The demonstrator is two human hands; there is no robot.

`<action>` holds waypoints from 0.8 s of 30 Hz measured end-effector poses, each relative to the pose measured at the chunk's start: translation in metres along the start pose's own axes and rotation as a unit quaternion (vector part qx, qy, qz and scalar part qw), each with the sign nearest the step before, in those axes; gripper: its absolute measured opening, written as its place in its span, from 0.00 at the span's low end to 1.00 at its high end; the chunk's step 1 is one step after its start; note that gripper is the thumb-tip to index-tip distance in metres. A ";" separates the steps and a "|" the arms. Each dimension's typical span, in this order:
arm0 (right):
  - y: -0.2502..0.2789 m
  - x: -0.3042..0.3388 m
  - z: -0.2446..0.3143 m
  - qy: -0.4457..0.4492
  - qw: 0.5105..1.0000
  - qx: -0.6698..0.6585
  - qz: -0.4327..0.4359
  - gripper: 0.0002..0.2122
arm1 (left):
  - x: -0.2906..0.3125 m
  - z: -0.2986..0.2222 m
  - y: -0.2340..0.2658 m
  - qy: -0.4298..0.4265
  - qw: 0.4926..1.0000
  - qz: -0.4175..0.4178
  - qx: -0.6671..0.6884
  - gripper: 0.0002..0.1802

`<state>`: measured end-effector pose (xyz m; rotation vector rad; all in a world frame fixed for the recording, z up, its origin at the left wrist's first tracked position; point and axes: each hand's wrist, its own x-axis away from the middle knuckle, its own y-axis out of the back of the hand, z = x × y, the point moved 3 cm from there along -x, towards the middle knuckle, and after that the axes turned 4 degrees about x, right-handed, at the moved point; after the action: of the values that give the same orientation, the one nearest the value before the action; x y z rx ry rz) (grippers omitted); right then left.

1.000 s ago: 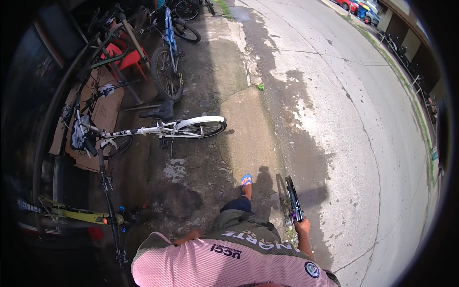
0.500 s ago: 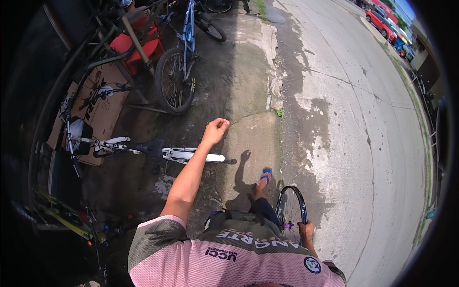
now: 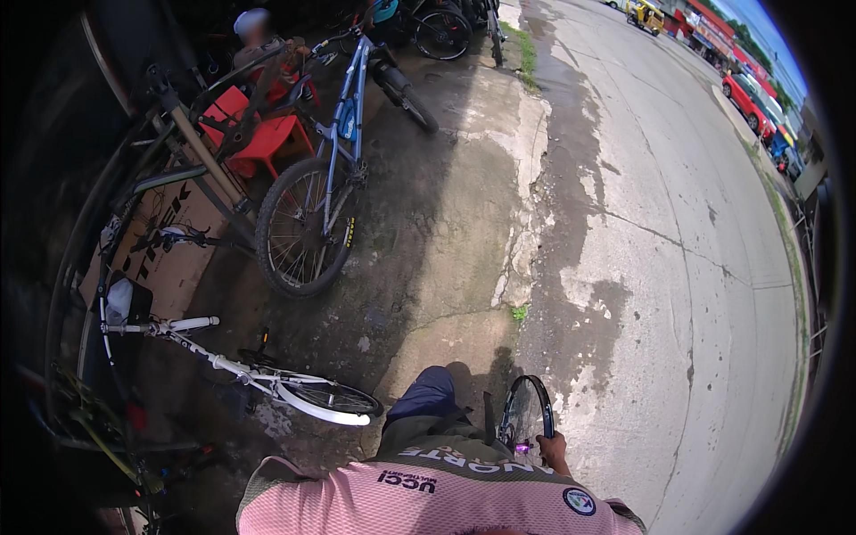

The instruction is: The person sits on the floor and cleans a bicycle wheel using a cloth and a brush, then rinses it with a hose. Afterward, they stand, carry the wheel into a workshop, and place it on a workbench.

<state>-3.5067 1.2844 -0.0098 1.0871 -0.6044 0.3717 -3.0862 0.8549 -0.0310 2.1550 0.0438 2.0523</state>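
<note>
At my right side, my right hand (image 3: pixel 552 448) is closed around the rim of a bicycle wheel (image 3: pixel 506 419), which has a black tyre, thin spokes and a purple hub. The wheel hangs upright beside my leg. My left hand and forearm are out of sight; only the left sleeve shows at the lower edge. Nearest on my left is a white bicycle (image 3: pixel 267 379) with a white rear mudguard. Ahead of it a blue bicycle (image 3: pixel 343 134) stands with its knobby rear wheel toward me.
A red plastic chair (image 3: pixel 267 138) stands by a metal frame, near a seated person (image 3: pixel 253 40). Flattened cardboard (image 3: pixel 178 236) leans behind the white bicycle. More bicycles (image 3: pixel 443 34) are parked farther ahead. A concrete road (image 3: pixel 660 223) runs along the right, with a red vehicle (image 3: pixel 749 102) across it.
I have walked forward, so the bicycles and chair sit nearer and lower in view. My left arm has dropped out of sight. The wheel stays in my right hand.
</note>
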 end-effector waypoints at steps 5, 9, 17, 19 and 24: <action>0.047 -0.135 0.155 0.051 0.996 0.069 -0.018 0.20 | -0.034 -0.146 0.096 -0.037 0.983 -0.070 0.165 0.30; 0.084 -0.226 0.266 0.113 0.989 0.071 -0.056 0.18 | -0.046 -0.250 0.186 -0.061 0.982 -0.062 0.170 0.29; 0.220 -0.341 0.545 0.169 0.971 0.028 -0.165 0.17 | -0.076 -0.476 0.439 -0.084 0.981 -0.134 -0.112 0.23; 0.234 -0.376 0.606 0.174 0.970 0.001 -0.171 0.19 | -0.079 -0.559 0.555 -0.180 0.945 -0.272 0.000 0.25; 0.268 -0.507 0.795 0.236 0.948 0.003 -0.213 0.22 | -0.102 -0.755 0.728 -0.305 0.850 -0.348 0.253 0.24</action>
<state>-4.2704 0.6851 0.1253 1.0534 0.0628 0.2408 -3.9093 0.1979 0.0016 2.4347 1.1965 0.9619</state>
